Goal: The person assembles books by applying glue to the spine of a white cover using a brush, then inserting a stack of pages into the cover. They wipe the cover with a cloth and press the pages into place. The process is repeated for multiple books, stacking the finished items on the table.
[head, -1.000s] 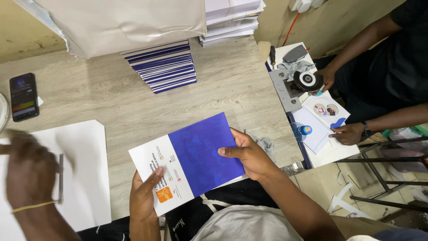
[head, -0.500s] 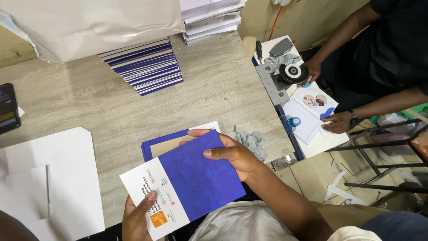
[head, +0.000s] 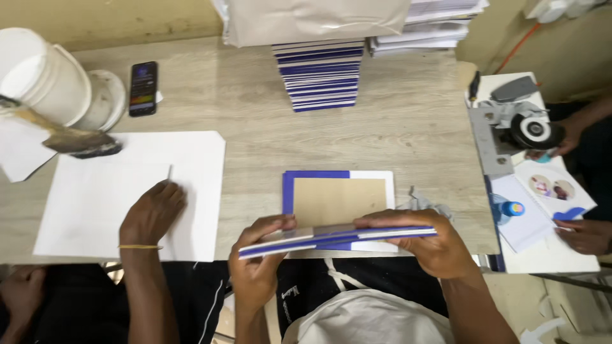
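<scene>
The risk, as I judge it, is slippage: the blue and white cover [head: 338, 237] is held level only by its two ends, so a loose grip could let it sag or land askew on the open cover [head: 338, 197] with its brown board, lying on the table [head: 408, 127] just beyond. The left hand [head: 258, 255] clamps the held cover's left end, thumb on top. The right hand [head: 421, 239] closes over its right end.
</scene>
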